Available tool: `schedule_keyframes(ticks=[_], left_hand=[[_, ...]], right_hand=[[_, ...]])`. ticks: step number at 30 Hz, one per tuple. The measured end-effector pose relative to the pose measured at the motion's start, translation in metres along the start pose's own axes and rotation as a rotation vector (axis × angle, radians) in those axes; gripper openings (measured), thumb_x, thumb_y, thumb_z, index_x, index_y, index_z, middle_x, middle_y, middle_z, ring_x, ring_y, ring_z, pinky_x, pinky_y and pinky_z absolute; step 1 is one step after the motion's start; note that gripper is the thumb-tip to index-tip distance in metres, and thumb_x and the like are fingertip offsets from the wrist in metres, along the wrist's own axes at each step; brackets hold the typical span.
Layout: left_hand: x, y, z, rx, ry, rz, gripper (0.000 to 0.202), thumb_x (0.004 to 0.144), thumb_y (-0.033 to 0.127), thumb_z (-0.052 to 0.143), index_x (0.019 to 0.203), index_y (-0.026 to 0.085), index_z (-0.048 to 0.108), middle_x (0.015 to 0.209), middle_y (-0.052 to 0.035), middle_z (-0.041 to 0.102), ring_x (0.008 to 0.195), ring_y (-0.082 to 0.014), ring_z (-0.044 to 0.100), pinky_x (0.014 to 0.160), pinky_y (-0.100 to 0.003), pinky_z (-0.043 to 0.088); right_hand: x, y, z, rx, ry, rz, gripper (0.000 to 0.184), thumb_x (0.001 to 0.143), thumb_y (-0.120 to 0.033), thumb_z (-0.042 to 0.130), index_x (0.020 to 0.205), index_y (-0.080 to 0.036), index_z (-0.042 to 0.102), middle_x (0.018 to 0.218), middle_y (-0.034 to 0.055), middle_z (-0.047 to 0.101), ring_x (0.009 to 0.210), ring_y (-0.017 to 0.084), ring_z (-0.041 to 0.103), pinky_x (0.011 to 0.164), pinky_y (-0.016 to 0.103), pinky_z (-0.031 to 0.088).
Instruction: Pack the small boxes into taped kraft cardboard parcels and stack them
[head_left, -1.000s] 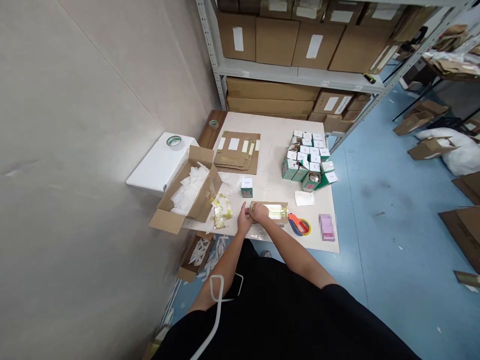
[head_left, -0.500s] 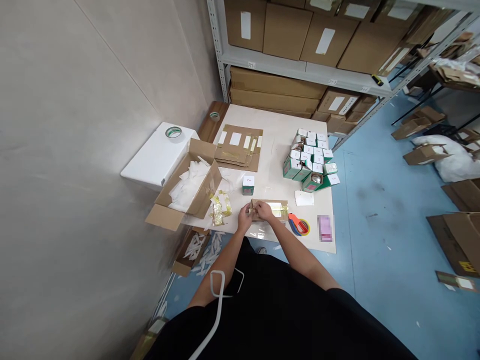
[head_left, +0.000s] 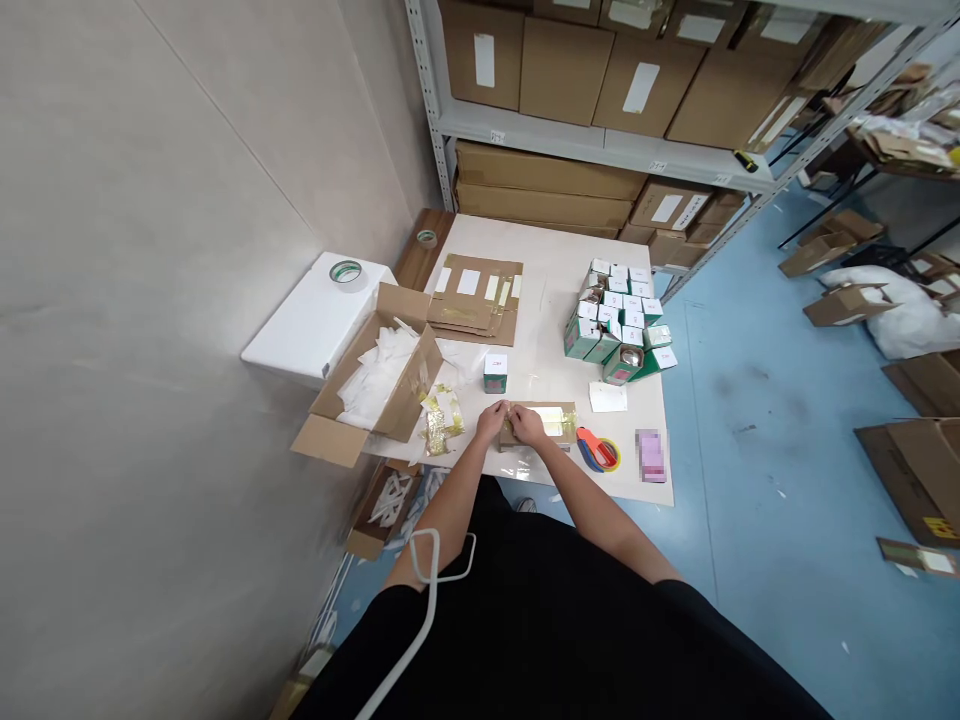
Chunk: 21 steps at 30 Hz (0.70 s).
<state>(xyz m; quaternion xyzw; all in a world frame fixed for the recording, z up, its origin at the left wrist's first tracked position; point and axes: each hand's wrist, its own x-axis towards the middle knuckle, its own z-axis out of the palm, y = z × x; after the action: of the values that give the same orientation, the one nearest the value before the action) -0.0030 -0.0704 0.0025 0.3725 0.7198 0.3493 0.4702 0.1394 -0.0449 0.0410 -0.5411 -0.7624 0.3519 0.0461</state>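
landmark: the lone green-and-white box [head_left: 495, 372] on the table [head_left: 547, 300].

the taped brown carton [head_left: 559, 430] lies body-side of that box and runs off to its right, long axis crosswise to the person, roughly left to right. white label [head_left: 550, 414] on its top.

both hands come together at the carton's left end, the end closest to the box. left hand [head_left: 491, 422] sits at that end, straight body-side of the box. right hand [head_left: 527, 425] reaches over the top, a little right of the box; most of the carton's length extends rightward past it. left hand is the nearer to the end, right hand the nearer to the label.

grip: fingers of both hands curl in toward each other. cannot tell whether they pinch tape or cardboard, or only press; too small.

orange-handled tool [head_left: 592, 440]: right of the box and body-side, just beside the carton's right end. crumpled, tape-covered piece [head_left: 442, 415]: left of the box, body-side.
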Motion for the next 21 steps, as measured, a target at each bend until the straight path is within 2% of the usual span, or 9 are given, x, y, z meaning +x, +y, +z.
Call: schedule_keyframes(ticks=[2, 7, 13, 17, 21], left_hand=[[0.004, 0.001, 0.001, 0.029, -0.025, 0.01, 0.035, 0.097, 0.051, 0.056, 0.114, 0.028, 0.077, 0.118, -0.0069, 0.078, 0.12, -0.031, 0.068, 0.108, -0.041, 0.05], [0.002, 0.002, 0.005, 0.076, 0.029, -0.003, 0.034, 0.1, 0.04, 0.051, 0.115, 0.024, 0.077, 0.129, -0.009, 0.075, 0.123, -0.0282, 0.067, 0.108, -0.038, 0.048], [-0.008, 0.006, 0.01, 0.071, 0.105, 0.056, 0.033, 0.101, 0.04, 0.05, 0.106, 0.023, 0.077, 0.111, -0.0077, 0.08, 0.106, -0.0273, 0.071, 0.099, -0.036, 0.052], [-0.011, 0.006, 0.012, 0.017, 0.14, 0.062, 0.027, 0.099, 0.042, 0.055, 0.103, 0.029, 0.078, 0.107, -0.0054, 0.079, 0.107, -0.0278, 0.071, 0.101, -0.038, 0.052], [-0.011, 0.008, 0.012, 0.054, 0.156, 0.054, 0.029, 0.097, 0.04, 0.053, 0.105, 0.028, 0.078, 0.11, -0.005, 0.08, 0.111, -0.0277, 0.071, 0.102, -0.039, 0.051]], right_hand=[[-0.001, -0.002, 0.001, -0.016, 0.008, 0.018, 0.027, 0.108, -0.029, 0.045, 0.096, -0.019, 0.067, 0.094, 0.0073, 0.075, 0.086, 0.02, 0.066, 0.071, 0.026, 0.033], [-0.004, -0.004, 0.003, -0.009, 0.027, 0.062, 0.025, 0.106, -0.026, 0.047, 0.093, -0.019, 0.067, 0.094, 0.0081, 0.075, 0.086, 0.02, 0.065, 0.07, 0.026, 0.033], [-0.009, -0.006, 0.002, 0.069, 0.043, 0.096, 0.026, 0.104, -0.024, 0.045, 0.087, -0.02, 0.064, 0.085, 0.0042, 0.072, 0.082, 0.019, 0.063, 0.069, 0.025, 0.035], [-0.011, -0.008, 0.0, 0.118, 0.057, 0.128, 0.026, 0.103, -0.024, 0.046, 0.083, -0.021, 0.062, 0.083, 0.0036, 0.071, 0.082, 0.019, 0.064, 0.07, 0.024, 0.037], [-0.012, -0.007, -0.001, 0.204, 0.063, 0.147, 0.025, 0.1, -0.025, 0.046, 0.079, -0.023, 0.06, 0.08, 0.0023, 0.071, 0.081, 0.019, 0.065, 0.07, 0.023, 0.041]])
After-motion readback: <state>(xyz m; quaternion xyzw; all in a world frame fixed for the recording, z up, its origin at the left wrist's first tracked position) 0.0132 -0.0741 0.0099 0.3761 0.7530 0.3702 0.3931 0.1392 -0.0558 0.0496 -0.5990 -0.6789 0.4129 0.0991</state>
